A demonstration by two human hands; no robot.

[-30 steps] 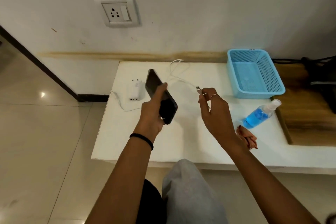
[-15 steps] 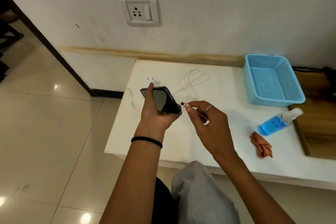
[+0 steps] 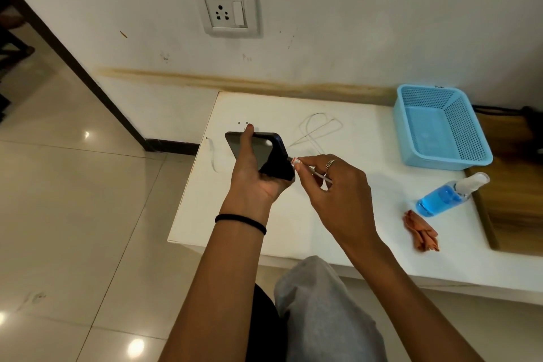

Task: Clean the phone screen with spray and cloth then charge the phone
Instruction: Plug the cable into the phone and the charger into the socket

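Head view: the left hand (image 3: 252, 173) grips the dark phone (image 3: 264, 156) above the left part of the white table (image 3: 258, 223), screen up and tilted, thumb laid across the glass and fingers curled under the back. The right hand (image 3: 332, 188) pinches the white cable plug (image 3: 295, 160) between thumb and forefinger, its metal tip right at the phone's right-hand end; whether it is seated in the port cannot be told. The white cable (image 3: 318, 129) runs back from the hand and lies in loose loops on the table toward the wall, between the phone and the blue basket (image 3: 482, 144). Two small prongs of a charger (image 3: 243, 123) show just past the phone's far edge; the rest is hidden behind it.

The basket sits at the table's far right, near the wall. In front of it the spray bottle (image 3: 446, 197) with blue liquid lies on its side near the table's right edge, where a wooden surface (image 3: 517, 194) begins. The orange cloth (image 3: 421, 231) lies crumpled just beside the bottle, nearer the front edge. Both are well apart from the hands.

The wall socket (image 3: 225, 11) is on the wall above the table's far left corner. The table's left edge drops to a tiled floor (image 3: 73, 214), open all along that side. A grey-clad knee (image 3: 317, 303) is below the front edge, between the forearms.
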